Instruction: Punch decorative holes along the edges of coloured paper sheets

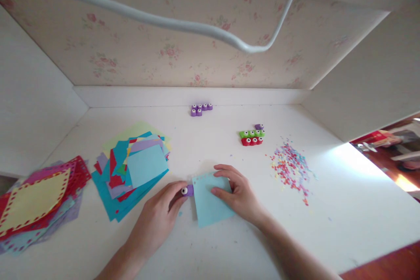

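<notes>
A light blue sheet of paper (211, 203) with small holes along its top edge lies at the centre front of the white table. My left hand (162, 210) pinches a purple punch (189, 190) with a white and black round top, which meets the sheet's left edge. My right hand (238, 192) grips the sheet at its upper right, thumb on top and the other fingers around the far and right edges. Whether the punch's jaws are closed on the paper cannot be made out.
Coloured paper (147, 166) is piled left of centre; punched sheets (36, 201) lie far left. Purple punches (197, 113) stand near the wall. Green punches (252, 134) and red punches (252, 141) sit right of centre, beside scattered confetti (290, 164). A white tube (197, 28) crosses above.
</notes>
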The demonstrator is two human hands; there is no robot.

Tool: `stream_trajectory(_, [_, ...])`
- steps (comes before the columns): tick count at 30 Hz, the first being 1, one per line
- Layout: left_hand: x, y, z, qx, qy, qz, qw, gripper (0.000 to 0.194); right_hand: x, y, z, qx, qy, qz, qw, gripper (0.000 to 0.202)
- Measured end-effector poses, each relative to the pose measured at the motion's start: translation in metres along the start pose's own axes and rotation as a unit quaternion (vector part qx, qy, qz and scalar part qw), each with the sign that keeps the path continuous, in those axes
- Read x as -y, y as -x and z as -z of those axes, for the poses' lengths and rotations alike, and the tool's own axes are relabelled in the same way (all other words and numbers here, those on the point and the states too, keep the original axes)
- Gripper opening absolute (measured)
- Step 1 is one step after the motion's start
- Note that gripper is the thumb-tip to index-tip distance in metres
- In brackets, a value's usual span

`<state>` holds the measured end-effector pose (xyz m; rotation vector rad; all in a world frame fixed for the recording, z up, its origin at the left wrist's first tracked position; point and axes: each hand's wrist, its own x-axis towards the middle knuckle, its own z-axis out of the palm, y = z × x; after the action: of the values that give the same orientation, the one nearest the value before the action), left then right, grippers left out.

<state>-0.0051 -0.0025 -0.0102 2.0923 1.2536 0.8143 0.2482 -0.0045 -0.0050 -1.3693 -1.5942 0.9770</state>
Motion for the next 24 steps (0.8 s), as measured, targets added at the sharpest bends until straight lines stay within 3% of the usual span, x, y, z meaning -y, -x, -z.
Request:
stream_trajectory(10, [-0.003,0.000,0.001,-0.004,-0.011,-0.026,1.000,0.023,0.000,0.001,0.000,0.007,0.042,0.019,0.999,0.026])
stream_trajectory(15, [-0.006,-0.001,-0.001,-0.021,-0.062,-0.071,0.995,0.025,0.010,0.004,-0.001,0.023,0.109,0.070,0.991,0.024])
stream_trajectory(20, [-0.008,0.001,-0.001,-0.023,-0.088,-0.064,0.994,0.030,0.020,0.009,0.005,0.051,0.241,0.152,0.957,0.029])
stream_trajectory(24, [-0.011,0.003,0.002,-0.039,-0.124,-0.066,0.989,0.032,0.021,0.011,0.010,0.118,0.307,0.179,0.927,0.037])
